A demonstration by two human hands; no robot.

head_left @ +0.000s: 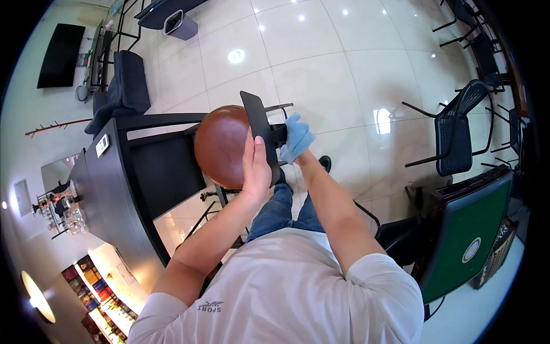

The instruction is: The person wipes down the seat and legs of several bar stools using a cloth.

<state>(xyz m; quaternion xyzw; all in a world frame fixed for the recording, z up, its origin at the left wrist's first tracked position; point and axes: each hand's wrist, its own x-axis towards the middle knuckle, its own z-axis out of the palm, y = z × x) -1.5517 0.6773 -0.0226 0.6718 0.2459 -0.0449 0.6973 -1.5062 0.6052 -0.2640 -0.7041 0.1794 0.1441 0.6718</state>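
Observation:
A bar stool with a round, glossy brown seat point(222, 148) and a flat black backrest point(259, 120) stands in front of me. My left hand point(256, 169) holds the backrest, its straight fingers along the side facing the seat and the thumb at the edge. On the other side, my right hand point(297, 144) is wrapped in a fuzzy light-blue cloth point(298, 136). It presses the cloth against the black support behind the backrest; the fingers beneath are hidden.
A black counter point(109, 178) with a shelf stands left of the stool. Black woven chairs point(455, 135) are at the right, near a green-topped table point(471, 241). Farther off are a dark armchair point(127, 83) and a grey bin point(182, 27). Glossy tiles point(338, 86) cover the floor.

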